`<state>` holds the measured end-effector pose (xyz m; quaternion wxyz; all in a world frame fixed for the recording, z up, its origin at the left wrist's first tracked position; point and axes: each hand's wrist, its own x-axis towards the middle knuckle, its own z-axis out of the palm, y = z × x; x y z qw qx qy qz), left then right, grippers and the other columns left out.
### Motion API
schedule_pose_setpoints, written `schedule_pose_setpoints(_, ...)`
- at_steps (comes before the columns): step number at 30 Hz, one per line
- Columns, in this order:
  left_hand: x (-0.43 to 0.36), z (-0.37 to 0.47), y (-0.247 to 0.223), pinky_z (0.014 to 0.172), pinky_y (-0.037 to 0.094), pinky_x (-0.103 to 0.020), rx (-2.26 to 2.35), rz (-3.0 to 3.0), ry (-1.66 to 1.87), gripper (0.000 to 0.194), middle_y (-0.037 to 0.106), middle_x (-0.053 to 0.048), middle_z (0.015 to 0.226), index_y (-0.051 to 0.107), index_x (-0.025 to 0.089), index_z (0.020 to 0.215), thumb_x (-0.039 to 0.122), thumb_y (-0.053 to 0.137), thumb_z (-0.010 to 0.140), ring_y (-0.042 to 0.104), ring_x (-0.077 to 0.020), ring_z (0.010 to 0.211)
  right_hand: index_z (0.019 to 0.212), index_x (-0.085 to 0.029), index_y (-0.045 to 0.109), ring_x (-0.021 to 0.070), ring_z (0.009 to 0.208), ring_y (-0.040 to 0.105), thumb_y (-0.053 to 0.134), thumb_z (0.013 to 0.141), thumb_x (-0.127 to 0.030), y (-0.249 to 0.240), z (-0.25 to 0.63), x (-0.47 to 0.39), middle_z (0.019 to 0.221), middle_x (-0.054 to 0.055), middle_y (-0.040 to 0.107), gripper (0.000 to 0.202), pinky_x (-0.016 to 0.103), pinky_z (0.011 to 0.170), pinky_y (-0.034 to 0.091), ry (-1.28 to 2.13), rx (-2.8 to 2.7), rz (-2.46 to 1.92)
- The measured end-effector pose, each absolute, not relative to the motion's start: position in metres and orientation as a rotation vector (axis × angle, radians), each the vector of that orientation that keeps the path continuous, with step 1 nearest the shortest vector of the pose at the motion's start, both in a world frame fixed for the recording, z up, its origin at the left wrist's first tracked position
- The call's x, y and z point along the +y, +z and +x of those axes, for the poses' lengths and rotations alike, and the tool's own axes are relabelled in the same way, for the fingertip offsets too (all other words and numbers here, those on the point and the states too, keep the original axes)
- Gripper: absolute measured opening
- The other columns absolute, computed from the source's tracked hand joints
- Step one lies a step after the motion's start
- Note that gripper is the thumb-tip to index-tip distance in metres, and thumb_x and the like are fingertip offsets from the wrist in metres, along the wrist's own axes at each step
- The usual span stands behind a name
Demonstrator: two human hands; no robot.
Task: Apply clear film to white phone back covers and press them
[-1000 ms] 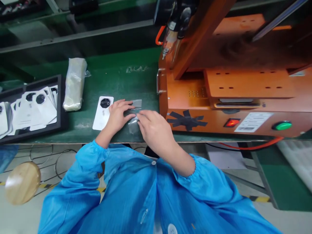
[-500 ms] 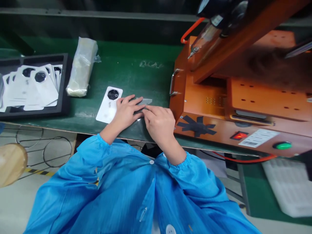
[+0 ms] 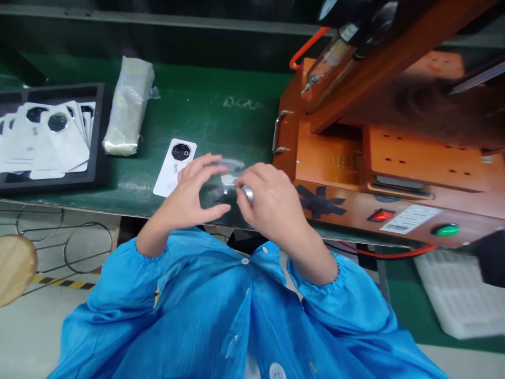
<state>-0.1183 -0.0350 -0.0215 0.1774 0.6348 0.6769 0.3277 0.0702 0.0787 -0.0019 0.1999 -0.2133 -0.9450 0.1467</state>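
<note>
My right hand point(image 3: 272, 202) pinches the edge of a thin clear piece of film point(image 3: 229, 181), which lifts off the table and catches the light. My left hand point(image 3: 195, 187) is open, thumb and fingers spread apart, just left of the film. Another see-through patch point(image 3: 233, 163) shows on the table behind it, and I cannot tell whether it is a separate sheet. Close behind my left hand lies a white phone back cover point(image 3: 168, 176) with a round black camera area, partly covered by the fingers.
At the left, a black tray point(image 3: 103, 131) holds several white phone back covers point(image 3: 65, 147). Beside it lies a packet in clear wrapping point(image 3: 128, 105). An orange machine point(image 3: 311, 158) with a green button point(image 3: 445, 230) stands on the right. The green table's point(image 3: 189, 105) front edge runs near my body.
My left hand has opened and drawn back from the film. My right hand has risen slightly and moved right, lifting the film. The view has shifted a little.
</note>
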Motion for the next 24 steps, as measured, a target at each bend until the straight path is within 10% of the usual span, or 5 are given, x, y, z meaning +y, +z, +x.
schedule_pose_setpoints(3,-0.054,-0.107,-0.021,0.118,0.045,-0.051,2.072,1.527,1.196,0.011,0.076,-0.007,0.123,0.076,0.024,0.096,0.032,0.068,0.096,0.066,-0.0287,0.130,0.110,-0.018,0.070,0.0264,0.101,0.065,0.055,0.102,-0.022,-0.006,0.060,0.077,0.112,0.012,0.072,0.018,0.042,0.088,0.053,0.665,-2.536,-0.430)
schedule_pose_setpoints(6,-0.064,-0.105,-0.033,0.098,0.053,-0.040,2.063,1.052,1.527,0.013,0.076,-0.005,0.100,0.076,0.022,0.087,0.033,0.071,0.094,0.070,-0.0222,0.101,0.128,-0.020,0.067,0.0229,0.098,0.066,0.064,0.098,-0.030,-0.013,0.048,0.075,0.117,0.010,0.071,0.032,0.040,0.089,0.054,0.989,-2.290,-0.550)
schedule_pose_setpoints(11,-0.072,-0.108,-0.048,0.087,0.053,-0.032,1.805,0.582,1.788,0.011,0.074,-0.001,0.086,0.077,0.023,0.082,0.031,0.076,0.089,0.067,-0.0172,0.086,0.099,-0.020,0.075,0.0150,0.070,0.056,0.071,0.093,-0.049,-0.024,0.023,0.070,0.084,0.002,0.069,0.030,0.031,0.066,0.045,1.453,-2.208,-0.740)
schedule_pose_setpoints(17,-0.082,-0.134,-0.045,0.100,0.055,-0.039,2.001,1.024,1.554,0.019,0.080,-0.008,0.114,0.081,0.023,0.105,0.035,0.068,0.099,0.072,-0.0238,0.110,0.082,-0.021,0.068,0.0131,0.063,0.049,0.067,0.093,-0.041,-0.015,0.005,0.067,0.074,0.000,0.063,0.023,0.029,0.061,0.037,1.439,-2.223,-0.726)
schedule_pose_setpoints(24,-0.113,-0.165,-0.071,0.129,0.024,-0.067,2.444,1.686,0.715,0.043,0.066,-0.010,0.156,0.071,0.025,0.142,0.045,0.060,0.106,0.043,-0.0428,0.158,0.083,-0.020,0.066,0.0151,0.066,0.050,0.064,0.097,-0.043,-0.017,-0.023,0.107,0.073,0.000,0.061,0.027,0.031,0.065,0.037,1.321,-2.417,-0.854)
